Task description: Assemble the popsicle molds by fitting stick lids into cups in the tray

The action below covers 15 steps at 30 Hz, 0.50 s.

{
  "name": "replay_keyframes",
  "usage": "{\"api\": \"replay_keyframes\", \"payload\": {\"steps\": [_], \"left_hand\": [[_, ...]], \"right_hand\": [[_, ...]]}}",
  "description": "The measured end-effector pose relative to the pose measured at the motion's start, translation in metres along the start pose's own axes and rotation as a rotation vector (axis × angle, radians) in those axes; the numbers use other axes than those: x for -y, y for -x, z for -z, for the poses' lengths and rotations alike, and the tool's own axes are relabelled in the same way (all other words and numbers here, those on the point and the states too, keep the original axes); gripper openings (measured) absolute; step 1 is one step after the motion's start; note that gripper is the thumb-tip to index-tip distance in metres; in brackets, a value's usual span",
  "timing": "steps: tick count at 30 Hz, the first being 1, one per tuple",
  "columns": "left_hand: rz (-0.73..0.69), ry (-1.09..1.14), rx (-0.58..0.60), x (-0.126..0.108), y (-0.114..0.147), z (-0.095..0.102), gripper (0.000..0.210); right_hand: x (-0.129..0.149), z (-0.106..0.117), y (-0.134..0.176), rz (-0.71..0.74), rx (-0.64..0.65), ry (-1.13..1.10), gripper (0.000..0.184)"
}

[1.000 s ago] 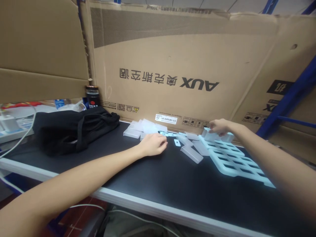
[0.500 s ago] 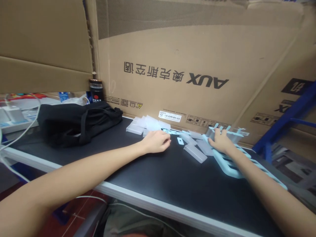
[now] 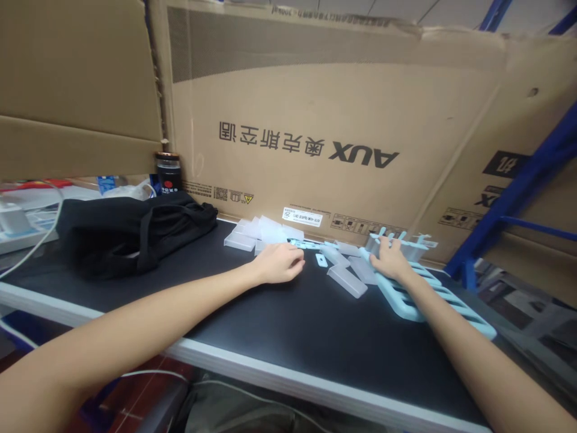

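My left hand [image 3: 280, 263] rests on the black table with its fingers curled in; whether anything is inside them is hidden. Just beyond it lie small light-blue plastic pieces [image 3: 308, 245] and several frosted clear plastic covers [image 3: 270, 231]. A single light-blue tab [image 3: 321, 260] sits to the right of that hand, near another frosted cover [image 3: 347, 281]. At the right, my right hand [image 3: 391, 260] is closed on the far end of a light-blue slatted plastic rack [image 3: 401, 305], where upright prongs and a clear part stand up.
A large cardboard box [image 3: 288, 90] walls off the table's back. Black cloth [image 3: 112, 234] lies at the left, with a dark jar [image 3: 169, 173] behind it. White cables and a power strip [image 3: 27, 237] are at the far left. A blue metal frame [image 3: 509, 186] rises at the right.
The camera view has shifted slightly, so the scene sits a little further left. Both hands keep nearly the same places among the pieces and on the rack.
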<state>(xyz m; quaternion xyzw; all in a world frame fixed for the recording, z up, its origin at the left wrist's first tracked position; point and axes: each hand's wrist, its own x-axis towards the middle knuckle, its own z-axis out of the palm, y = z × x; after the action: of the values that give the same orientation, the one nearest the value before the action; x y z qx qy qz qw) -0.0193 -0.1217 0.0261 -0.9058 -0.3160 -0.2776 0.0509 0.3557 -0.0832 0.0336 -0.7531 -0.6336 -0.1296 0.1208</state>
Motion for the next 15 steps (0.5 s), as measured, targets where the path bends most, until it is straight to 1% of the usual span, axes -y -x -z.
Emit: {"api": "replay_keyframes", "payload": {"steps": [4,6,7,8,10,11,12,13,15], "left_hand": [[-0.063,0.033,0.022,0.001,-0.001,0.003,0.021],[-0.097,0.059,0.041,0.002,0.000,0.003,0.018],[-0.122,0.077,0.051,0.002,0.000,0.004,0.016],[-0.154,0.096,0.061,0.002,0.000,0.004,0.015],[-0.230,0.126,0.076,0.002,0.000,0.003,0.014],[-0.261,0.131,0.078,0.002,0.001,0.002,0.014],[-0.280,0.127,0.077,0.002,0.001,0.002,0.016],[-0.283,0.115,0.075,0.001,0.001,0.001,0.019],[-0.255,0.084,0.069,0.000,0.002,0.000,0.025]], "right_hand": [[-0.008,0.004,-0.001,0.021,0.037,-0.012,0.070],[-0.010,0.011,0.003,0.022,0.022,-0.002,0.074],[-0.010,0.016,0.006,0.019,-0.029,0.017,0.075],[-0.008,0.022,0.009,0.015,-0.112,0.043,0.074],[0.000,0.038,0.015,0.012,-0.325,0.092,0.068],[0.007,0.045,0.017,0.024,-0.405,0.097,0.062],[0.015,0.052,0.018,0.050,-0.424,0.083,0.056],[0.026,0.057,0.018,0.094,-0.371,0.064,0.051],[0.050,0.062,0.016,0.218,-0.130,0.040,0.046]]}}
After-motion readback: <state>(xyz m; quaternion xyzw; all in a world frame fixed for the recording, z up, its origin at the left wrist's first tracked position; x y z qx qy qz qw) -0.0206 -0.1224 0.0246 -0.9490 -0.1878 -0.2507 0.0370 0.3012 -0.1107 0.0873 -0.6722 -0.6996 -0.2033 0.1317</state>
